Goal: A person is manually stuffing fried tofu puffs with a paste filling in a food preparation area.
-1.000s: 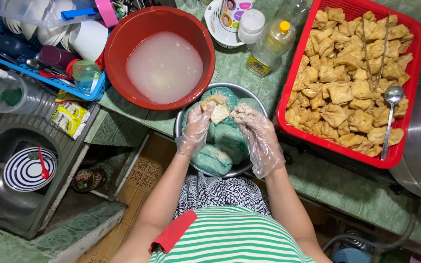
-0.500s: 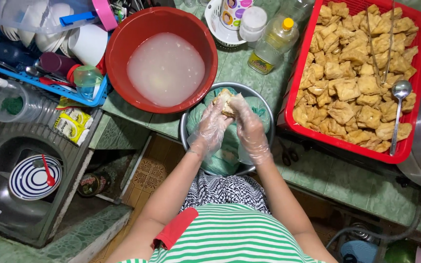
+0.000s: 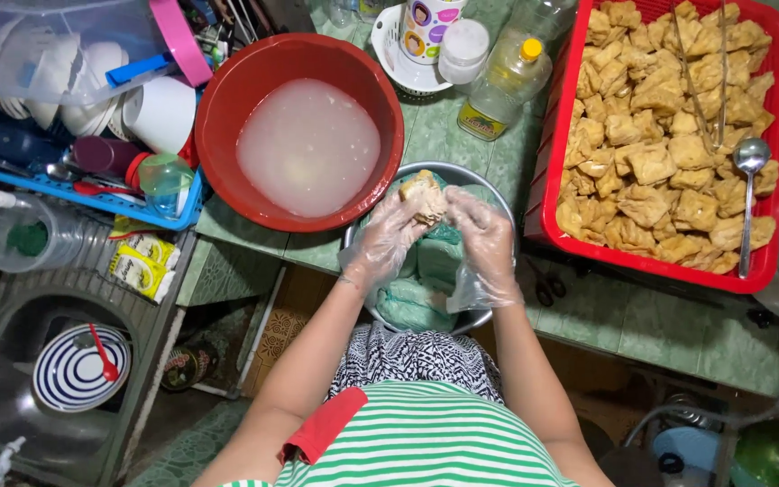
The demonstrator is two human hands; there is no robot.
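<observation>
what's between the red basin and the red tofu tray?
Head view: the oil bottle with its yellow cap stands in that gap on the green counter, a white-lidded jar just behind it. Nearer, the metal bowl's rim reaches into the gap.

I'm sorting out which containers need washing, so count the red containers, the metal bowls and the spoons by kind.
Red containers: 2, the round red basin and the red basket.
Metal bowls: 1, the metal bowl under the left hand and right hand.
Spoons: 2, the metal spoon and the red spoon.
Total: 5.
</observation>
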